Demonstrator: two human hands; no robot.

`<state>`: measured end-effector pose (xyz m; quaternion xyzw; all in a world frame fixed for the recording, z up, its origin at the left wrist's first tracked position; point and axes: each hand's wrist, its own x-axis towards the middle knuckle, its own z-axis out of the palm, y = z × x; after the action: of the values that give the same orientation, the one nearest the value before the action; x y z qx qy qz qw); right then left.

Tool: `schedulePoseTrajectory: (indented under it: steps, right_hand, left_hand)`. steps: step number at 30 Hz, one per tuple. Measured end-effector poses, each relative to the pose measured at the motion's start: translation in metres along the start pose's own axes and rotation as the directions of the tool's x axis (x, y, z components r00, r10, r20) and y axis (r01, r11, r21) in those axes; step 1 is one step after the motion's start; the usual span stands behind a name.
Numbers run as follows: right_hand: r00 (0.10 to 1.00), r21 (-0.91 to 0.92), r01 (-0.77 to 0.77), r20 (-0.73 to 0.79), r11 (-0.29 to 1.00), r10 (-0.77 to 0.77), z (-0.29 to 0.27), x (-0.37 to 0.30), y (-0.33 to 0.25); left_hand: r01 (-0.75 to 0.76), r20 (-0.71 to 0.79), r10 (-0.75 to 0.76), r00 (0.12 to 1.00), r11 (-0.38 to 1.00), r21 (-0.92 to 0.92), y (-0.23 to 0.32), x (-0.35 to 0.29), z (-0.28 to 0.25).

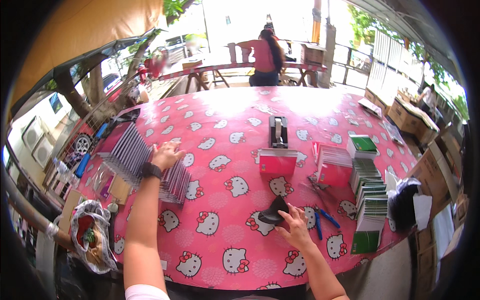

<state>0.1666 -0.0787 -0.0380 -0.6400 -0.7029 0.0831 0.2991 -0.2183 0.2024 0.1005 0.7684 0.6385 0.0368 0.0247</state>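
My left hand [168, 155], with a black band at the wrist, reaches over a row of spiral-bound notebooks [175, 184]. Its fingers are stretched out at the row's far end; a firm grip on any notebook is not visible. Beside it on the left stands a taller bank of purple-covered notebooks [116, 141]. My right hand [297, 227] is at the near middle of the table, thumb and fingers apart. Its fingertips touch the edge of a dark, folded-looking black object [273, 211], whose kind I cannot make out. Blue-handled pliers [319, 223] lie just right of this hand.
A pink patterned cover lies over the table [220, 255]. A tape dispenser [278, 133] stands behind pink notebooks [278, 162]; more pink notebooks [334, 167] and green ones [369, 200] line the right. A plastic bag [92, 235] hangs at left. Another person [266, 57] sits beyond.
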Motion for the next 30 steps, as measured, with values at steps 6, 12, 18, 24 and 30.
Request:
schedulePoseTrajectory:
  steps: [6, 12, 18, 24, 30]
  right_hand:
    - [0.998, 0.08, -0.055, -0.031, 0.995, 0.058, 0.001, 0.005, 0.0]
    - [0.999, 0.101, -0.028, -0.036, 0.994, 0.032, -0.005, 0.001, 0.008]
    - [1.0, 0.127, -0.017, 0.018, 0.992, 0.015, -0.003, 0.005, 0.01]
    - [0.999, 0.138, -0.025, 0.023, 0.99, 0.023, -0.008, 0.004, 0.012]
    - [0.998, 0.264, 0.009, -0.065, 0.964, 0.008, -0.006, 0.007, 0.013]
  left_hand:
    - [-0.355, -0.439, 0.353, 0.826, 0.931, 0.082, 0.087, 0.002, -0.004]
    - [-0.79, -0.478, 0.767, 0.428, 0.574, 0.213, 0.256, 0.008, 0.071]
    - [-0.759, -0.516, 0.686, 0.513, 0.644, 0.102, 0.296, 0.031, 0.111]
    - [-0.75, -0.511, 0.645, 0.568, 0.661, 0.001, 0.301, 0.036, 0.113]
    - [-0.684, -0.524, 0.495, 0.693, 0.68, -0.263, 0.281, 0.011, 0.078]
